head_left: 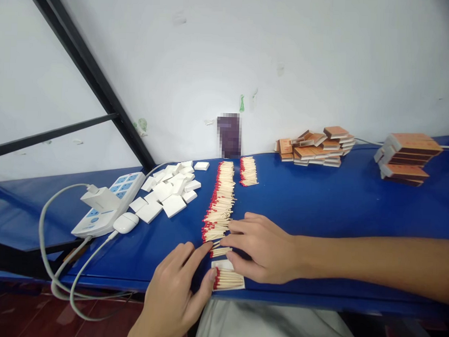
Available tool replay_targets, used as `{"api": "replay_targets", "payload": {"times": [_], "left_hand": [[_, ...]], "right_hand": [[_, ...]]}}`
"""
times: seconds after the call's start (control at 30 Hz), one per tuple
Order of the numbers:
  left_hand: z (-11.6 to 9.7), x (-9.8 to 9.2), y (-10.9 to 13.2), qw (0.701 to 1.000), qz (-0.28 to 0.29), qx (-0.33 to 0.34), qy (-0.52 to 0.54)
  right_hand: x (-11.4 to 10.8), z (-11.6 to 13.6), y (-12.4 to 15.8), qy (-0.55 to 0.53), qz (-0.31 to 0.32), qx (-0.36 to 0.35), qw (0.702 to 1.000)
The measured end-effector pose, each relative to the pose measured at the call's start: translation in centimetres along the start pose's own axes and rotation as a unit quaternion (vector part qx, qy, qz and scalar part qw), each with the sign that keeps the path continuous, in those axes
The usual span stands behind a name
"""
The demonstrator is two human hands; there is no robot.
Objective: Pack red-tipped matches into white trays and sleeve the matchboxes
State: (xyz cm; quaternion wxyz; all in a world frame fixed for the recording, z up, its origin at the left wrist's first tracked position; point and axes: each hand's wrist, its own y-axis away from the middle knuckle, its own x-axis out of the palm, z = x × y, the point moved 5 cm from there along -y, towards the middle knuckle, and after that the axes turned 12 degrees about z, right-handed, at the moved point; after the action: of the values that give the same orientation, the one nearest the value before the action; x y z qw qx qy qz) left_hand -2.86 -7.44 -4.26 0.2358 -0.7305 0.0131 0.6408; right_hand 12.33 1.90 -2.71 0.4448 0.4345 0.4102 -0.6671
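Note:
A long row of red-tipped matches (220, 203) runs from the wall side toward the table's front edge, heads to the left. At its near end my left hand (180, 280) has its index fingertip against the match heads, its thumb spread away beside a small white matchbox tray (221, 263). More matches (228, 279) lie in that tray. From the other side my right hand (264, 248) reaches in, fingers apart, its fingertips touching the wooden ends of a small group of matches (220, 252). Neither hand is closed around anything.
A shorter match row (249, 171) lies behind. White matchbox trays (168, 186) are heaped left, near a power strip (114, 204), a white earbud case (126, 223) and cables. Orange matchbox sleeves (313, 148) and another stack of matchboxes (409, 153) stand right, along the wall. A pixelated dark object (230, 135) leans there.

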Motion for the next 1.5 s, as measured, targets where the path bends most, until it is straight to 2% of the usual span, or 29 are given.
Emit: {"api": "replay_targets", "payload": {"times": [0.3,0.57,1.5], "left_hand": [[-0.13,-0.1,-0.18,1.0,-0.005,0.001,0.005],[-0.06,-0.22,-0.26,1.0,-0.015,0.006,0.003],[-0.01,-0.16,0.06,1.0,-0.001,0.007,0.013]], "right_hand": [[0.12,0.4,0.22,0.011,-0.028,-0.061,0.998],[0.24,0.59,0.18,0.019,0.006,-0.073,0.997],[0.4,0.28,-0.08,-0.002,0.027,-0.046,0.999]]}}
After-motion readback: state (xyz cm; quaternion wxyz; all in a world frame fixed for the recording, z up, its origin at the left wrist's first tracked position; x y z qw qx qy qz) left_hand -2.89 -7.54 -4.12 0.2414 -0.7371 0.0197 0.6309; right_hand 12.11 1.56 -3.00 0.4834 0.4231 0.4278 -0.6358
